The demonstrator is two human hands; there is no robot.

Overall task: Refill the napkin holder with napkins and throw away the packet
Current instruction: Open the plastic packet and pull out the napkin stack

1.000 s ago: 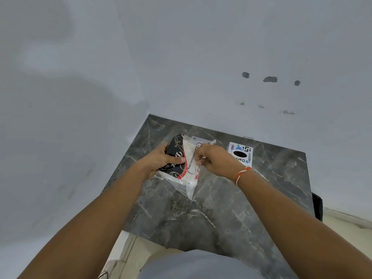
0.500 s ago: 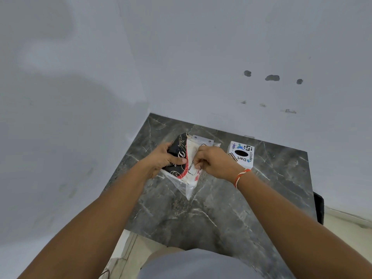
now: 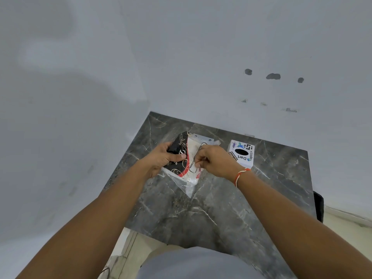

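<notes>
A plastic napkin packet (image 3: 186, 158), black, red and white with clear plastic ends, is held just above the dark marble table (image 3: 221, 208). My left hand (image 3: 163, 158) grips its black left side, thumb on top. My right hand (image 3: 213, 161) pinches the plastic on the packet's white right part. To the right stands the white napkin holder (image 3: 242, 154), a box with a black oval slot and printed stickers on top, close to my right wrist.
Pale walls meet in a corner behind the table and on its left. A dark object (image 3: 319, 206) shows past the table's right edge. Light floor (image 3: 346, 234) lies to the right and below the near edge.
Both hands and the packet have shifted slightly toward the back of the table. The right-hand fingers have worked along the plastic; the grip stays the same.
</notes>
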